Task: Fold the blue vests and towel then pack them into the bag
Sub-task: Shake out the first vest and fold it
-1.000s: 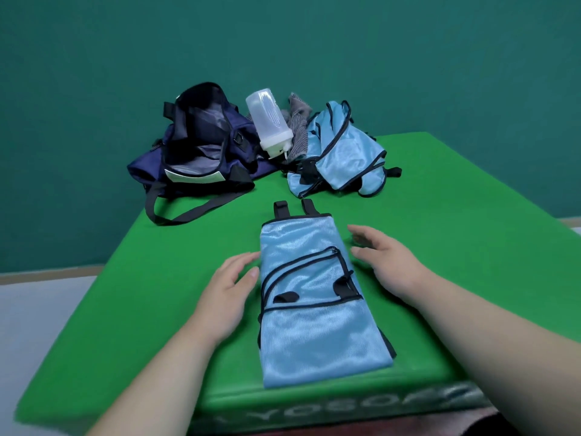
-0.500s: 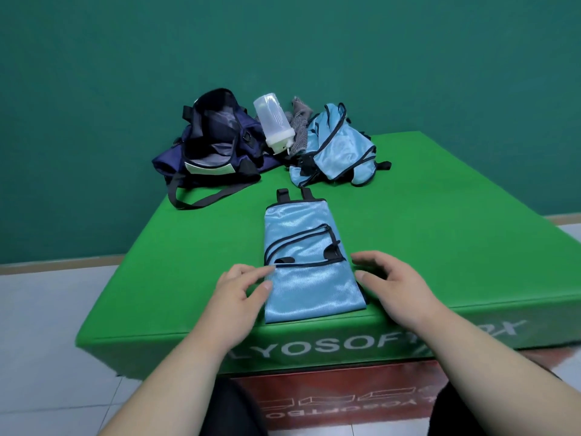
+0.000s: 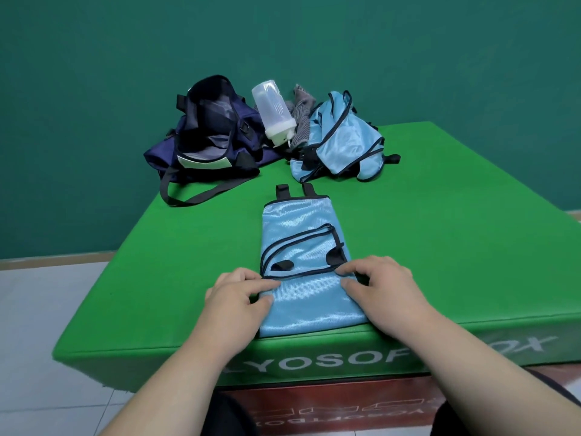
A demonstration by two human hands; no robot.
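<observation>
Hands (image 3: 239, 297) (image 3: 383, 287) now on glossy rectangular vest (image 3: 301, 225)

Both forearms bare, reaching forward and converging. Left hand (image 3: 237, 295) palm down, fingers curled, thumb and fingertips pinching the left edge of the folded vest (image 3: 301, 247). Right hand (image 3: 382, 289) palm down, fingers curled, pinching the vest's right edge. Hands level, apart.

folded vest (image 3: 295, 234) flat, nearest; crumpled vest (image 3: 345, 143) far; towel (image 3: 302, 119) seemingly bunched; bag (image 3: 217, 143) open
</observation>
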